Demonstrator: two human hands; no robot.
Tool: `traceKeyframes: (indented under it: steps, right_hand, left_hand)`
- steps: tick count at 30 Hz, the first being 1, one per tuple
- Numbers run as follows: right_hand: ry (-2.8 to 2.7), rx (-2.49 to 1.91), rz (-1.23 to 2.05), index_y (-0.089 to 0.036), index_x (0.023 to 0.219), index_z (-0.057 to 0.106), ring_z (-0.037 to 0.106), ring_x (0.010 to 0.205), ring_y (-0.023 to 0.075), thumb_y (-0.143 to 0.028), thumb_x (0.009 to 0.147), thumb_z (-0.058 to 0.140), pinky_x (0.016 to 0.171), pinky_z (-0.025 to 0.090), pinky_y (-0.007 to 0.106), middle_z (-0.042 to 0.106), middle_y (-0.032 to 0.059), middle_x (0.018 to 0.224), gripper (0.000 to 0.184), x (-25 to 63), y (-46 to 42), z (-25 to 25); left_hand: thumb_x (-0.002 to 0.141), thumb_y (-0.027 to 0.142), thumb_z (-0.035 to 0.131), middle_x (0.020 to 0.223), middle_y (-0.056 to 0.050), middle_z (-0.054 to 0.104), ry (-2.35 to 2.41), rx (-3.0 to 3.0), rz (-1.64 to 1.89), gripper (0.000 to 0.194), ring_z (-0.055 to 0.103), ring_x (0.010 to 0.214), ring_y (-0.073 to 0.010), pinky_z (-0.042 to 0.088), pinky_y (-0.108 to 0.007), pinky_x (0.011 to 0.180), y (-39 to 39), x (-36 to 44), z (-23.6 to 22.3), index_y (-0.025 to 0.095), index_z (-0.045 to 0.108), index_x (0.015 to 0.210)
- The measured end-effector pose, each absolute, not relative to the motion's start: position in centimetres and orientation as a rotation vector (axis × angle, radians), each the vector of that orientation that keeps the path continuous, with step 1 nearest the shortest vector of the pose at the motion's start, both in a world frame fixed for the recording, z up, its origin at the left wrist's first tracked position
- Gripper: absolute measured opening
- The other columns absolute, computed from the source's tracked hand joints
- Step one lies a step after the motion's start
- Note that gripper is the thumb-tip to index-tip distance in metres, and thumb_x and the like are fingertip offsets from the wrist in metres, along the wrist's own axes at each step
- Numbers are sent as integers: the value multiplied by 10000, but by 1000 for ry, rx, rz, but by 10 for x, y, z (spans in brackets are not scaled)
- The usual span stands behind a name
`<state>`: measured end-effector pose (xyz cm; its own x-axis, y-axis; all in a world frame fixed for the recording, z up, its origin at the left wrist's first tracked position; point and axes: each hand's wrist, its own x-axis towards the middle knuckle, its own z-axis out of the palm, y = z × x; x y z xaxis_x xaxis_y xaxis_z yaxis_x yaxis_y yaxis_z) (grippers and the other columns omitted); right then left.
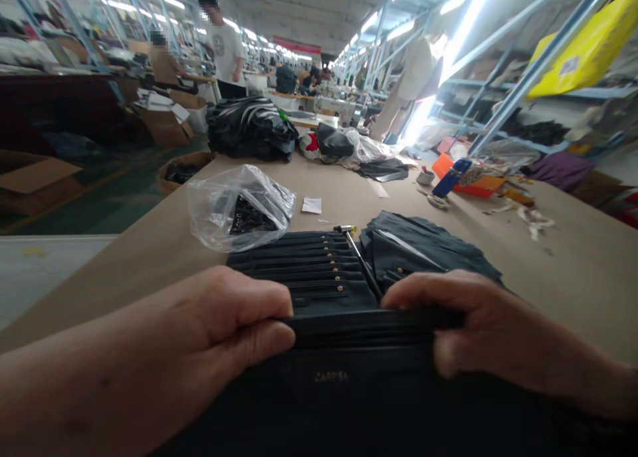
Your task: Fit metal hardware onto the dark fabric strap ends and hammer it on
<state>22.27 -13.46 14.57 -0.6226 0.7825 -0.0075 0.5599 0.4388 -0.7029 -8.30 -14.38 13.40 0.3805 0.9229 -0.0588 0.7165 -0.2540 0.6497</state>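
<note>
My left hand (214,331) and my right hand (473,317) both grip the top edge of a black leather piece (349,384) with small gold lettering, held upright close to me. The fingers of each hand curl over the edge and the thumbs press on the near face. Just behind it lies a row of black straps with gold studs (304,264). A small hammer (356,254) rests slanted across the straps. To the right sits a pile of dark leather pieces (423,248).
A clear plastic bag of small black parts (239,208) lies at the left on the brown table (149,244). Farther back are a black fabric heap (249,128), an orange tray (473,184) and scraps. Two people stand at the back left by cardboard boxes (164,121).
</note>
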Motion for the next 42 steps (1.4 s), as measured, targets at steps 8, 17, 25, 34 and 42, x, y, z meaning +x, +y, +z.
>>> traceKeyframes:
  steps: [8,17,25,34,42]
  right_hand:
    - [-2115,-1601,1179,-162,670,589,448,533,99,-352,864,538,510,346,222,493,-44,568,277,223,-91,-2]
    - [-2552,-1485,408,-169,770,619,566,832,162,-268,947,470,782,447,271,609,44,850,252,211,-66,-22]
    - [-2597,-1509,327,-169,745,631,558,830,160,-286,935,502,779,450,271,601,43,844,258,209,-58,-38]
    - [-2597,-1318,314,-186,1006,637,533,1030,199,-269,858,616,926,418,325,619,57,1057,170,202,-90,2]
    - [-2716,-1199,923,-239,1033,651,651,804,110,-278,934,489,746,465,187,710,-19,912,194,238,-144,25]
  left_hand:
    - [900,336,399,763,-75,690,1448,2312,-200,317,652,733,-214,448,-307,682,-93,-57,54,187,634,748]
    - [909,315,388,866,-172,718,1555,2445,-371,340,687,804,-313,490,-398,696,-69,-50,32,140,679,895]
    - [881,156,404,850,-157,676,1582,2666,-137,253,646,811,-297,472,-430,722,-81,-34,19,131,654,856]
    - [808,384,595,1474,-94,393,1049,2839,74,626,352,1346,-308,281,-436,1119,-105,-21,-44,184,437,1379]
    - [818,568,514,1527,-56,258,976,2937,216,747,265,1395,-293,250,-431,1127,-108,-36,-64,252,283,1453]
